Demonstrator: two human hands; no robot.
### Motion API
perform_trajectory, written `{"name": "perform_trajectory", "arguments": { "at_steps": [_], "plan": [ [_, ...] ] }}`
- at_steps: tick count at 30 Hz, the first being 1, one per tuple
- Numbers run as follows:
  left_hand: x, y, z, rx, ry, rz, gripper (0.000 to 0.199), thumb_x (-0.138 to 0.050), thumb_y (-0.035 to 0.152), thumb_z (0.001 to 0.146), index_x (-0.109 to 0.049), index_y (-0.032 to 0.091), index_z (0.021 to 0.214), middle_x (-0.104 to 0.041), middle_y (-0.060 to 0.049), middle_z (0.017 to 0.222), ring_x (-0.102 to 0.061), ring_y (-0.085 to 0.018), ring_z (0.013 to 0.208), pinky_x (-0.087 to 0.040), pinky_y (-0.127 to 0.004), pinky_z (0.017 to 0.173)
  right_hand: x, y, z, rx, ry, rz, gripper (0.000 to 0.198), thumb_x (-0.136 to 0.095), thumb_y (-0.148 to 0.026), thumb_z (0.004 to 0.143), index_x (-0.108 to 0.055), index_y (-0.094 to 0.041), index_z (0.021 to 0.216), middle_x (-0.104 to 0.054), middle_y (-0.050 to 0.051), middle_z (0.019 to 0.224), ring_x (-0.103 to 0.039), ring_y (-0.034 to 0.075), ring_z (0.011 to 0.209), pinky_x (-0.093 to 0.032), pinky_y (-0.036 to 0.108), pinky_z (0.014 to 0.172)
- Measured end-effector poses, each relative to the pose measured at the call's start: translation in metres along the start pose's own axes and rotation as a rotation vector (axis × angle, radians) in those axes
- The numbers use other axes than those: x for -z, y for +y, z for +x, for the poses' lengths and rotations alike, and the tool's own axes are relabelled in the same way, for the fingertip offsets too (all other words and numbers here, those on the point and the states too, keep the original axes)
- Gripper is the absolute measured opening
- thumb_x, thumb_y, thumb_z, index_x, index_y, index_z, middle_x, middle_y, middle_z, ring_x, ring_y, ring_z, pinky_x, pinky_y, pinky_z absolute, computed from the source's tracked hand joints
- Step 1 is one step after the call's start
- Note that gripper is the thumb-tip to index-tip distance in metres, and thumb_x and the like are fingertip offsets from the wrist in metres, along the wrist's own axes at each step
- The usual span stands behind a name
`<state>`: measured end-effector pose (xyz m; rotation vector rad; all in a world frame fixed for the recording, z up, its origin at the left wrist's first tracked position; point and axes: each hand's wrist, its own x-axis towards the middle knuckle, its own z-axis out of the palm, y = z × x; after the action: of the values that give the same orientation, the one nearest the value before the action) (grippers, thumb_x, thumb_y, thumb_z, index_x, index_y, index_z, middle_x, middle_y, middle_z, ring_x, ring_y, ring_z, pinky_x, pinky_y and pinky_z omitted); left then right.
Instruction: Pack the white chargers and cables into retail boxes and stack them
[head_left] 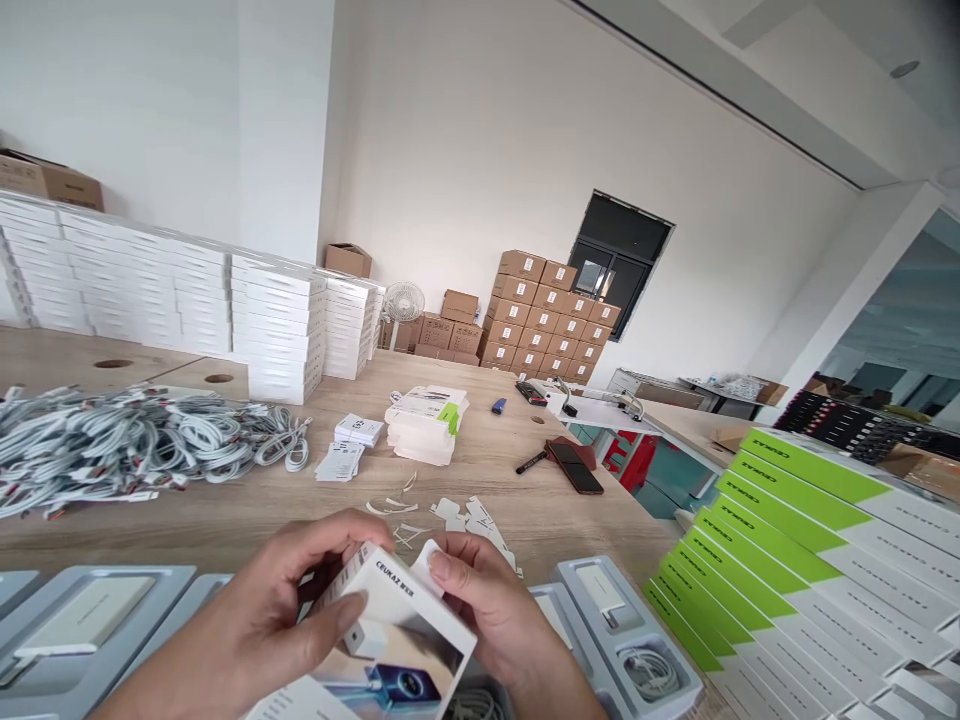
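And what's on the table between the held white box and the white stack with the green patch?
In the head view, thin curled strips and flat white cut-out pieces lie on the table between the white box and the white stack.

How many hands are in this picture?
2: the left hand holds the white printed box from the left side, and the right hand holds it from the right. No others show.
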<state>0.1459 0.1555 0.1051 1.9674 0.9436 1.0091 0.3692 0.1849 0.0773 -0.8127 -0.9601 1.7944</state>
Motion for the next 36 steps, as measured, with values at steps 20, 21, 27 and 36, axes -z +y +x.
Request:
{"name": "perform_trajectory", "arguments": {
  "at_steps": [20, 21, 27, 36],
  "plan": [
    [-0.013, -0.005, 0.018, 0.166, 0.395, -0.530, 0.036, -0.071, 0.038, 0.080, -0.059, 0.027, 0.112, -0.065, 0.000, 0.082, -0.062, -0.017, 0.068, -0.050, -0.020, 0.054, 0.013, -0.030, -0.001, 0.390, 0.118, -0.274, 0.036, -0.067, -0.052, 0.082, -0.070, -0.021, 0.099, -0.070, 0.006, 0.094, -0.061, 0.019, 0.083, -0.048, 0.032, 0.075],
    [-0.008, -0.007, 0.022, 0.193, 0.515, -0.580, 0.037, -0.073, 0.037, 0.078, -0.059, 0.027, 0.111, -0.066, 0.001, 0.080, -0.062, -0.016, 0.064, -0.049, -0.020, 0.050, 0.013, -0.041, -0.004, 0.463, 0.136, -0.288, 0.035, -0.066, -0.051, 0.084, -0.070, -0.021, 0.101, -0.069, 0.007, 0.098, -0.060, 0.019, 0.088, -0.048, 0.032, 0.079],
    [0.033, -0.025, 0.033, 0.057, 1.017, -0.984, 0.011, -0.066, 0.014, 0.082, -0.062, 0.022, 0.089, -0.072, 0.001, 0.085, -0.065, -0.014, 0.061, -0.055, -0.020, 0.043, 0.016, -0.096, -0.011, 0.612, 0.166, -0.496, 0.027, -0.071, -0.041, 0.082, -0.068, -0.023, 0.102, -0.066, 0.003, 0.099, -0.058, 0.018, 0.092, -0.046, 0.031, 0.083],
    [0.073, -0.052, 0.024, 0.070, 1.185, -1.328, 0.017, -0.051, 0.012, 0.093, -0.067, 0.015, 0.089, -0.072, 0.000, 0.070, -0.064, -0.007, 0.052, -0.059, -0.015, 0.051, 0.000, -0.037, 0.083, 0.545, -0.024, -1.373, 0.017, -0.055, -0.027, 0.089, -0.069, -0.017, 0.090, -0.072, 0.003, 0.083, -0.064, 0.016, 0.074, -0.049, 0.025, 0.069]
  ]
}}
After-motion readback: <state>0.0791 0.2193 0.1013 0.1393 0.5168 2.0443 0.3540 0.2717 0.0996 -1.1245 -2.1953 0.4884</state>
